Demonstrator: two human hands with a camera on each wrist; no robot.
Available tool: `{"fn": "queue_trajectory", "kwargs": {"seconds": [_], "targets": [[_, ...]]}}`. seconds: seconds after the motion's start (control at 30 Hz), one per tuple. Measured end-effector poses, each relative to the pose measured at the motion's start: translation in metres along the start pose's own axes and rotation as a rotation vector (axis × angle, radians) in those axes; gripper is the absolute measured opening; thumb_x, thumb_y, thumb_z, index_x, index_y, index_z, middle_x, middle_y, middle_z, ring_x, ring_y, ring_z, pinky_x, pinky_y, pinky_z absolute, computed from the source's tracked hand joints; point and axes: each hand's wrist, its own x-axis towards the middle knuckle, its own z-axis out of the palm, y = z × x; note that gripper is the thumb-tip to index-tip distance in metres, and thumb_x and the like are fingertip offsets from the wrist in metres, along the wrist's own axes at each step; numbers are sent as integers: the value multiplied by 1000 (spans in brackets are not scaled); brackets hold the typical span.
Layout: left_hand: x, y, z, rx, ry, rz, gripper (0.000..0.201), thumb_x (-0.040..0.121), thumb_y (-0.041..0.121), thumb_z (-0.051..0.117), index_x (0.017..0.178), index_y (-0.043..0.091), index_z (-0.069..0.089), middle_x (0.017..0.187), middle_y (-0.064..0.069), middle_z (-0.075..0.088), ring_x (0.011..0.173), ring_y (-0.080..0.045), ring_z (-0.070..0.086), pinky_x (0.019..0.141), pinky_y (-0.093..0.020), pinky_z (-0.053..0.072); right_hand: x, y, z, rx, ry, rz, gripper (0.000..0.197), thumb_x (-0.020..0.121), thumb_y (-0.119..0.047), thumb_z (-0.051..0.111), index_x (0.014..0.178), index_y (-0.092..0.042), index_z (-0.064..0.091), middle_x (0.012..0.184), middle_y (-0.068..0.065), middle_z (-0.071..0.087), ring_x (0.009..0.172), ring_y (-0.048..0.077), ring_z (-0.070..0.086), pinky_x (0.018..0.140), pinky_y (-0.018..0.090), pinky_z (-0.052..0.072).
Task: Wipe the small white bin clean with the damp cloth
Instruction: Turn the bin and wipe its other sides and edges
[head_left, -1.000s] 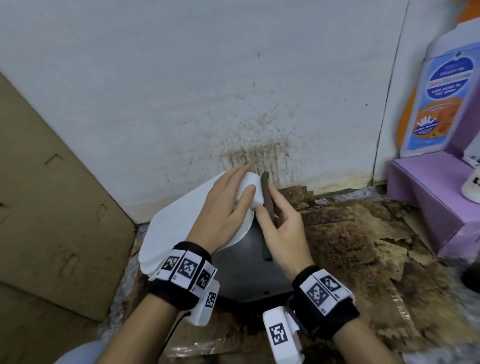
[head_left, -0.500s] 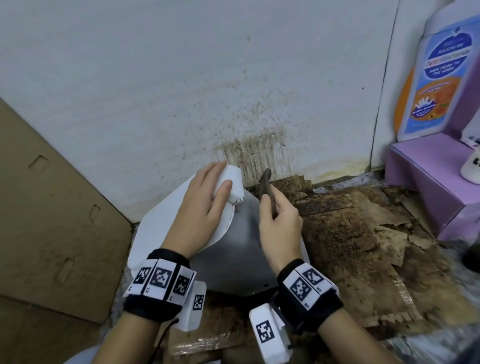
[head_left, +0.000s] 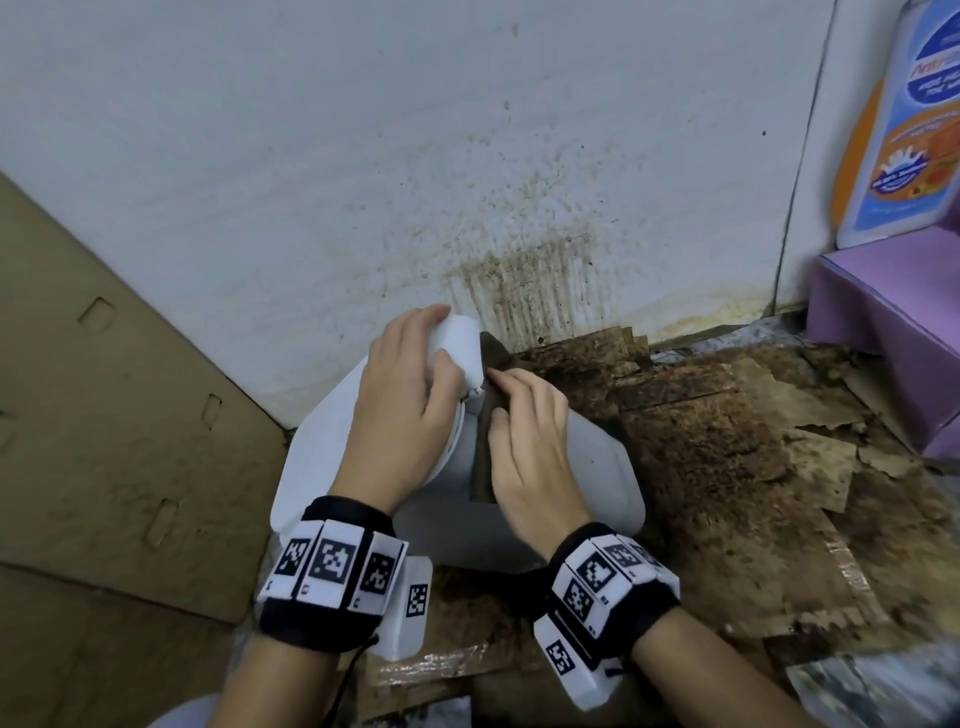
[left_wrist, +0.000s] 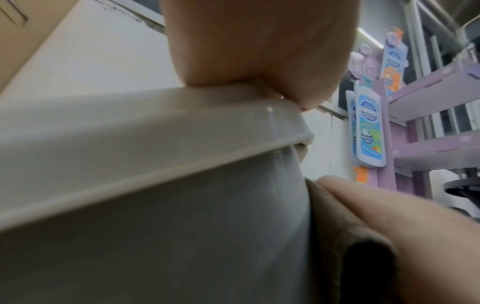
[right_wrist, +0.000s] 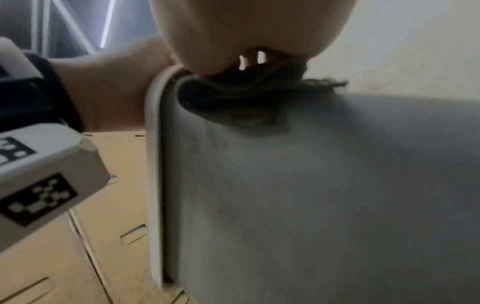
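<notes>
You're mid-wipe, working the bin's side.
The small white bin (head_left: 571, 483) lies tipped under your fingers. Your left hand (head_left: 400, 410) curls round its top corner. Your right hand (head_left: 530, 447), fingers together, pinches the damp cloth (head_left: 483, 467) against its side. Next, drag the cloth firmly.

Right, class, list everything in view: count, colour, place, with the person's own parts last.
bin: one, white, on the floor by the wall
cloth: one, dark brown, against the bin's side
wall: one, white, behind the bin, brown stain low down
plain cardboard: one sheet, tan, left
stained cardboard: torn sheets, brown, floor at right
shelf stand: one, purple, far right
bottle-shaped signs: at least two, blue and orange, on the stand
wrist bands: two, black with white markers, one per wrist
left-hand grip: one, round the bin's lid edge
right-hand grip: one, holding the cloth on the bin
</notes>
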Motion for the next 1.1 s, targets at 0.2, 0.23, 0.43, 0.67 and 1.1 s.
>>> {"fn": "queue_trajectory", "kwargs": {"seconds": [0.2, 0.23, 0.43, 0.67, 1.1], "targets": [[-3, -9, -8, 67, 18, -38, 54, 103, 40, 24, 151, 25, 44, 145, 3, 44, 133, -9, 38, 108, -19, 27, 0, -2, 21, 41, -101, 34, 54, 106, -39, 21, 157, -23, 27, 163, -13, 24, 149, -6, 13, 123, 21, 10], [-3, -10, -9, 71, 22, -44, 54, 104, 45, 26, 151, 27, 43, 145, 5, 43, 133, -7, 37, 107, -18, 26, 2, -2, 24, 27, -110, 38, 56, 105, -40, 19, 159, -23, 24, 165, -14, 20, 150, -7, 9, 124, 24, 9], [-3, -14, -10, 63, 34, -61, 48, 105, 44, 41, 150, 29, 44, 146, 9, 42, 136, -6, 39, 109, -25, 33, 7, 0, 33, -16, -109, 39, 60, 104, -43, 14, 161, -24, 20, 168, -12, 14, 153, -2, 5, 127, 34, 10], [-4, -17, -18, 77, 66, -75, 48, 99, 41, 40, 144, 25, 49, 141, 6, 48, 132, -11, 43, 106, -28, 36, -5, 55, 20, -93, -116, 108, 59, 105, -45, 14, 160, -28, 21, 167, -15, 14, 153, -2, 8, 126, 33, 13], [-8, -10, -14, 136, 72, -75, 53, 99, 51, 39, 146, 31, 52, 141, 1, 47, 131, -17, 43, 111, -42, 39, -7, 49, 20, -67, -97, 302, 62, 100, -41, 12, 161, -27, 20, 167, -17, 12, 151, -5, 2, 127, 31, 5]]}}
